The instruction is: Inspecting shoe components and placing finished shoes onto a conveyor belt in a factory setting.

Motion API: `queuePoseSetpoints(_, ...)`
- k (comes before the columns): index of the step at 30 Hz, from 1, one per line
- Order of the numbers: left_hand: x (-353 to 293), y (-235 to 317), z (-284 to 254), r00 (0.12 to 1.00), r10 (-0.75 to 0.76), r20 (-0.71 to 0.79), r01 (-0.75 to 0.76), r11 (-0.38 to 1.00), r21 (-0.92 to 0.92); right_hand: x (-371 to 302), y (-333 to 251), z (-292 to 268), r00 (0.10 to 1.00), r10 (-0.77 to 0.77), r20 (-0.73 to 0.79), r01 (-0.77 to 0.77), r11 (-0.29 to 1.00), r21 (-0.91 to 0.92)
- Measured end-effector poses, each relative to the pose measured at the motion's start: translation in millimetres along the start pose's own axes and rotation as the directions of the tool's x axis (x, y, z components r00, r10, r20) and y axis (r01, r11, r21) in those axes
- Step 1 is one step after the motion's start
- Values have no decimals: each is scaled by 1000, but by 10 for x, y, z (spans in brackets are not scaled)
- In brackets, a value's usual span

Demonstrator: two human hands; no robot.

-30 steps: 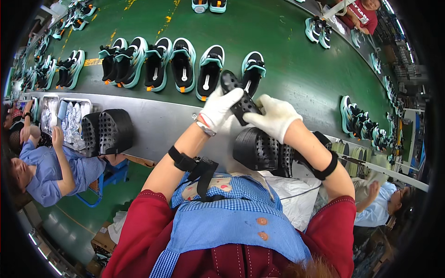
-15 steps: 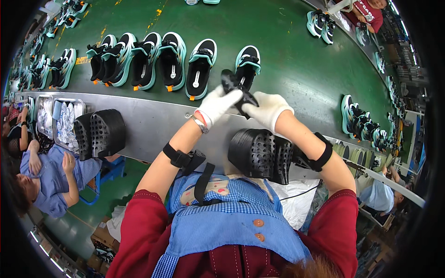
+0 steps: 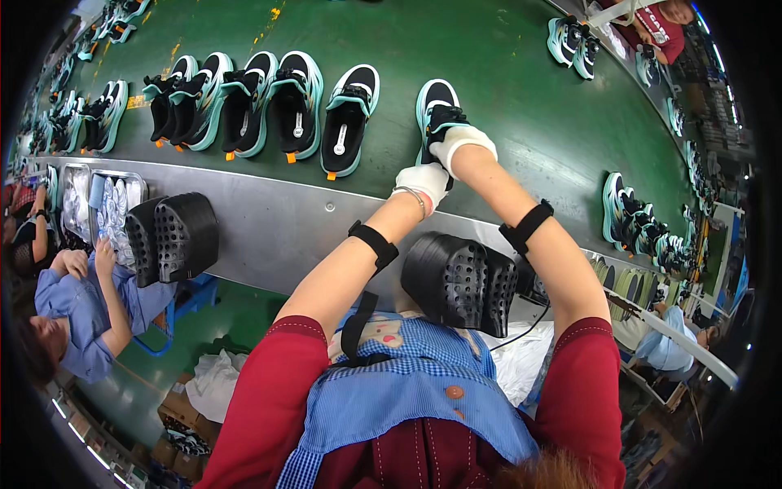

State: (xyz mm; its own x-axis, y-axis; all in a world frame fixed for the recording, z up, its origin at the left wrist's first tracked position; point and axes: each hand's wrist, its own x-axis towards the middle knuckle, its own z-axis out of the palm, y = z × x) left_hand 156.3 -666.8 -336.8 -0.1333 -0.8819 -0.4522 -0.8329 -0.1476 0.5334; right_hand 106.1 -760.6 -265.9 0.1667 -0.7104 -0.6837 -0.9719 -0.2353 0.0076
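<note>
1. I see the right hand (image 3: 463, 147) over the teal-edged shoe (image 3: 438, 94); I can't tell its grip.
2. The left hand (image 3: 423, 181) is at the heel end (fingers hidden from me), grip likewise unclear.
3. The shoe lies on the green table (image 3: 529, 143), toe pointing away.

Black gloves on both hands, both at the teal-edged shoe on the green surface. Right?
One slip: the gloves are white, not black; the head view shows it. Left hand and right hand are both at the teal-edged shoe on the green surface.
</note>
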Motion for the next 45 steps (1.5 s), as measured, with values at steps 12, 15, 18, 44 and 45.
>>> queuePoseSetpoints(12,157,-41,24,981,-131,144,130,991,14,720,-77,428,997,29,-78,-9,970,244)
queuePoseSetpoints(15,142,-63,29,983,-140,121,142,990,-2,823,-67,552,989,6,-150,24,980,196)
queuePoseSetpoints(18,63,-93,2,992,-119,45,120,992,-30,720,-119,496,968,-98,-231,121,988,91)
queuePoseSetpoints(44,-1880,-956,-125,886,-192,-422,111,972,-209,-1385,3262,-664,826,405,-392,-404,910,90)
queuePoseSetpoints(45,-1970,-1006,26,880,-180,-439,119,979,-164,-1336,3445,-676,798,508,-324,-489,860,144)
